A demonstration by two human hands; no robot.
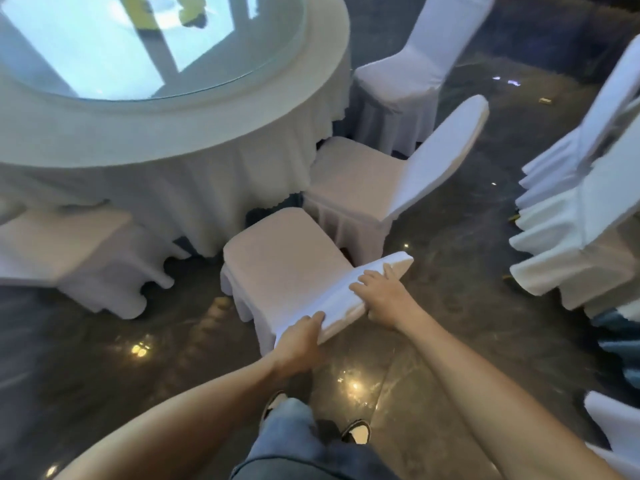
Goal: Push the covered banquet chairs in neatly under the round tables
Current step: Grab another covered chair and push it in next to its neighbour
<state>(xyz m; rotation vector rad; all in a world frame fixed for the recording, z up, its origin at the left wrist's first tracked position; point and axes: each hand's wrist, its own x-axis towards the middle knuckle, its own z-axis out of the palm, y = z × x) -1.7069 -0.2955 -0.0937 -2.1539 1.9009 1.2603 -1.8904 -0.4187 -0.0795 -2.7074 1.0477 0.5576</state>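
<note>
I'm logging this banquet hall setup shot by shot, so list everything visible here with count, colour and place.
Round table with white cloth and glass top: one, upper left.
White covered banquet chair being held: one, centre, seat facing the table.
Other white covered chairs at the table: three; left, centre right, upper centre.
White covered chairs, apart from the table: several, right edge, count unclear.
Dark glossy floor: throughout.
Blue jeans leg and shoes: bottom centre.
Left hand: grips the backrest top.
Right hand: grips the backrest top.
</note>
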